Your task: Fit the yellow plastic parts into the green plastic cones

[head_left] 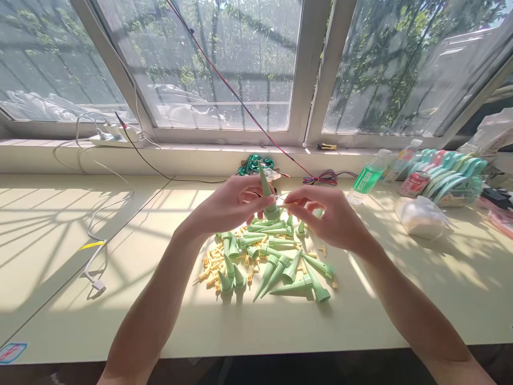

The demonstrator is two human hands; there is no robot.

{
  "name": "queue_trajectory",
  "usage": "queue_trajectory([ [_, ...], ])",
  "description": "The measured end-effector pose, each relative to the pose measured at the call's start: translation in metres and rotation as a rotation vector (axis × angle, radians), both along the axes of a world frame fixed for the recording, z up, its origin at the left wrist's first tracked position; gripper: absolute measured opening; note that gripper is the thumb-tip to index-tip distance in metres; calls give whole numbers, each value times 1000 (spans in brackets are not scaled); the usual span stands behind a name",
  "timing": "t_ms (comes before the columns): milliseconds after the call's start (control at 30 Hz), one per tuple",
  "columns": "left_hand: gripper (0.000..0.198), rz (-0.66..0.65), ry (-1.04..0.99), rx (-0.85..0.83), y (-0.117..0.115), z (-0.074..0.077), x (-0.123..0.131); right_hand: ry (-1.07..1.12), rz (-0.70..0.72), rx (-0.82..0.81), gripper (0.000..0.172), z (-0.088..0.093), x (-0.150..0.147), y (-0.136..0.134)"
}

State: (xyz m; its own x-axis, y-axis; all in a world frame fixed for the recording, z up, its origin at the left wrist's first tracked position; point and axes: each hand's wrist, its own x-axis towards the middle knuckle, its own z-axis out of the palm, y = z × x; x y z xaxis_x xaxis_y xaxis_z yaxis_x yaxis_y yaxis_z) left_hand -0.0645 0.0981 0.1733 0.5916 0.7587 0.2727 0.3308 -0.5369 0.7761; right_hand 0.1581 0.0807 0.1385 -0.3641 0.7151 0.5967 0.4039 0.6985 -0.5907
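Note:
My left hand grips a green plastic spike, its pointed end up and its wide collar down. Close to that collar, my right hand pinches a small yellow plastic piece between thumb and fingers. Whether the yellow piece touches the spike I cannot tell. Below both hands a heap of similar green spikes lies spread on the table, some standing point up. Small yellow valve-like pieces are mixed in, mostly at the heap's left side.
On the pale table, a green-labelled bottle, a can, a plastic bag and teal items stand right. A white cable lies left. Coiled wires and a green bundle sit near the windowsill.

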Motion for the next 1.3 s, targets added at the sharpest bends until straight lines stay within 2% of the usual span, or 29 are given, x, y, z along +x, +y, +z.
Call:
queue_trajectory([
  [300,29,-12,9,-30,4,-5,5,-47,-10,31,16,-5,-2,6],
  [633,27,13,59,33,6,-8,7,-113,-29,52,16,-9,-3,10],
  [900,24,33,29,20,8,-12,7,-76,-30,52,14,-11,-4,13],
  [1133,22,42,10,28,9,-15,10,-56,-44,16,12,-12,-4,15],
  [1300,22,47,-8,76,9,-16,11,18,-33,-74,12,-15,-6,16],
])
